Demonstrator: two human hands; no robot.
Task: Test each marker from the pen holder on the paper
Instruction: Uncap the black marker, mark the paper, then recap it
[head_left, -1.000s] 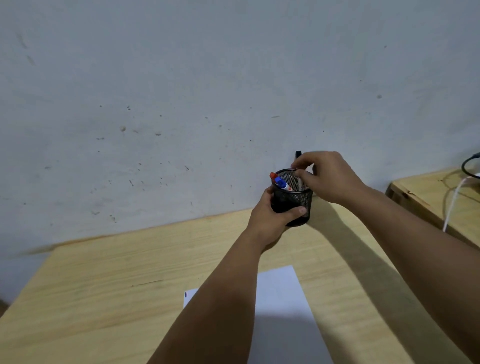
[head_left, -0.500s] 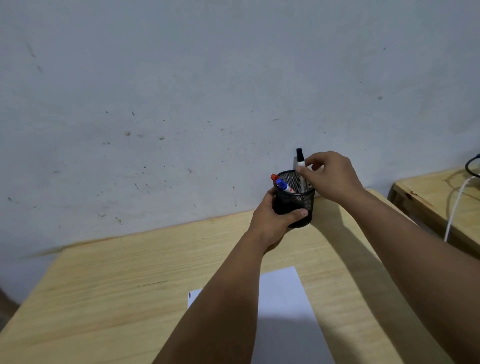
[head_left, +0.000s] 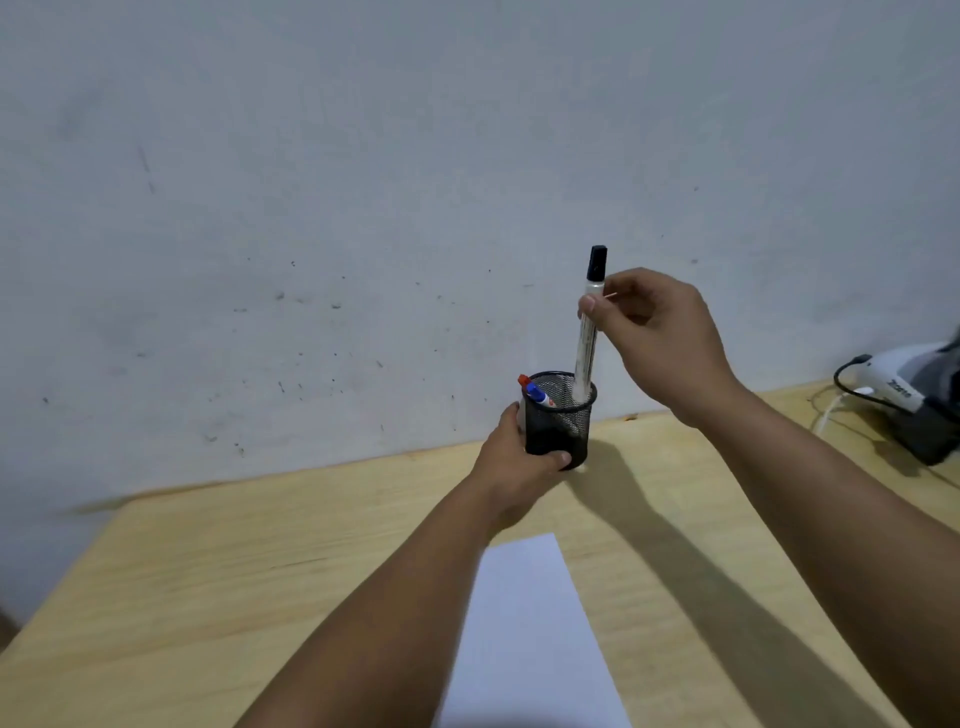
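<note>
Your left hand: wraps the black mesh pen holder from the near-left side, thumb curled across its lower front, remaining fingers hidden behind the mesh. The holder stands upright on the wooden table, at its far edge close to the wall; its base is partly covered by your thumb.

Your right hand: pinches the black-capped marker between thumb and forefinger just below the cap, other fingers loosely curled behind. The marker stands nearly upright, its lower end still inside the holder's rim at the right; how deep it reaches you cannot tell through the mesh.

Red-capped marker and blue-capped marker: lean against the holder's left rim, only caps and a little barrel showing above it.

Sheet of white paper: lies flat on the table near you, between your forearms; its left side is hidden by your left arm, its near edge cut off by the frame.

Open room: bare tabletop left of your left arm, and a strip between paper and right arm, in shadow.

Right margin: a white and grey device with a black cable, partly cut off by the frame; what it is you cannot make out. It sits on a second wooden surface beside the table.
</note>
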